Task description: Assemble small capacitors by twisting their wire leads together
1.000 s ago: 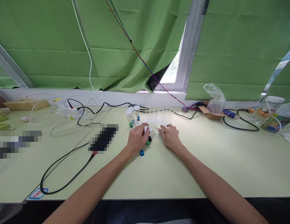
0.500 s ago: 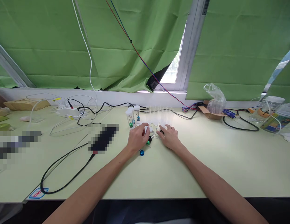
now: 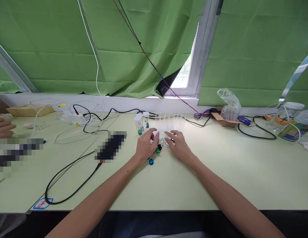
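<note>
My left hand [image 3: 147, 144] rests on the table with thumb and index finger apart, beside some white round pieces [image 3: 156, 134]. Across from it, my right hand [image 3: 178, 142] has its fingers spread over the same spot. Between the hands lies a pile of small parts, with a green ball-like piece [image 3: 157, 150] and thin metal bits. A small dark piece shows under my right fingers. Nearer to me sits a blue round piece [image 3: 151, 162]. Several clear vials with white caps [image 3: 138, 123] stand behind my left hand. Clear tubes [image 3: 168, 116] stand behind the pile.
A black phone-like device [image 3: 111, 145], partly blurred out, lies left with its black cable [image 3: 66, 200]. At the back right are a cardboard box [image 3: 224, 122] with a plastic bag, a blue box [image 3: 244, 120] and jars [image 3: 285, 115]. Another person's hand [image 3: 3, 128] is at the far left.
My right fingers have shifted slightly left over the small parts, and my left thumb and index finger look further apart. Another person's hand has come into view at the far left.
</note>
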Available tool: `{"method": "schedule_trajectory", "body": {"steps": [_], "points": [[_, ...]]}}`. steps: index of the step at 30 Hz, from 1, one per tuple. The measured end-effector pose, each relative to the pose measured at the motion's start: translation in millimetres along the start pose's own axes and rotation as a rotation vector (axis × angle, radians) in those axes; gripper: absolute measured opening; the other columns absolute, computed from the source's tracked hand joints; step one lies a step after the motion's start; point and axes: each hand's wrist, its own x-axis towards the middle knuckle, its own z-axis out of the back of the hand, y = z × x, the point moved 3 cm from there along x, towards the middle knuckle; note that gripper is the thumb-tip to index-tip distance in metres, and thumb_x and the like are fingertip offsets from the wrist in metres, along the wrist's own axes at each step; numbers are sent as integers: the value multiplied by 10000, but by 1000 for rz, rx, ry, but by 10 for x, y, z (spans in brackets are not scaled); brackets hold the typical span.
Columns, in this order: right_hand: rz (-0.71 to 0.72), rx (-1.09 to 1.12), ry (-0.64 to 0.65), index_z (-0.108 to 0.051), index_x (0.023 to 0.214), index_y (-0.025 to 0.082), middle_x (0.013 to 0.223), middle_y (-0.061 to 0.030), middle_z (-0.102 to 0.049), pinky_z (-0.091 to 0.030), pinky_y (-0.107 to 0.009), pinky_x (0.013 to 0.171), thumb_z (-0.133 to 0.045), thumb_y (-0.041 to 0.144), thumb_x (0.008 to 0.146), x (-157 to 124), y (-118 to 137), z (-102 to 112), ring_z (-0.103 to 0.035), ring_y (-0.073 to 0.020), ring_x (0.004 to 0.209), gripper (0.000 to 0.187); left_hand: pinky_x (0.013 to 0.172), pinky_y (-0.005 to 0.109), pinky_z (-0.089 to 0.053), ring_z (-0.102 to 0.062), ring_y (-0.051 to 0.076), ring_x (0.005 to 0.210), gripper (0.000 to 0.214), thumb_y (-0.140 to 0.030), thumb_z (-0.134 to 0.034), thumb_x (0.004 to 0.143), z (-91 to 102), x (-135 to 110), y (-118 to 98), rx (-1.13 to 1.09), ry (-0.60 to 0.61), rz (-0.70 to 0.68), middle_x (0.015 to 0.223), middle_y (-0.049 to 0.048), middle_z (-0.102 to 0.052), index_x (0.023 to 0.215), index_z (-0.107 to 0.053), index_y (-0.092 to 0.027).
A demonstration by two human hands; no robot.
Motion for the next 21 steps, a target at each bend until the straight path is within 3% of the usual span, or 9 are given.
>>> {"method": "schedule_trajectory", "body": {"steps": [5, 8, 13, 21], "points": [[172, 152, 0, -614, 1282, 297, 1199, -115, -550, -466, -429, 968, -479, 354, 970, -44, 168, 19, -505, -245, 1146, 345, 578, 242, -421, -458, 91, 562, 308, -376, -512, 926, 58, 23, -34, -124, -40, 113, 811, 3, -601, 1178, -529, -201], [232, 188, 80, -594, 1305, 304, 1187, -106, -554, -468, -428, 969, -506, 336, 959, -82, 260, 16, -511, -240, 1134, 358, 579, 241, -439, -482, 88, 575, 348, -398, -534, 909, 68, 34, -32, -198, -27, 192, 880, 11, -625, 1207, -503, -220], [296, 212, 143, -625, 1257, 298, 1178, -101, -558, -467, -422, 963, -522, 282, 947, -116, 356, 31, -516, -233, 1115, 328, 559, 234, -445, -497, 89, 575, 346, -428, -580, 873, 60, 46, 1, -276, -7, 277, 864, 3, -634, 1154, -521, -234], [322, 238, 178, -679, 1074, 259, 1233, -85, -568, -440, -430, 989, -518, 145, 891, -132, 443, 75, -495, -236, 1165, 269, 554, 241, -437, -481, 91, 539, 348, -426, -619, 839, 36, 38, -20, -294, 39, 279, 812, -7, -644, 1112, -526, -231]]}}
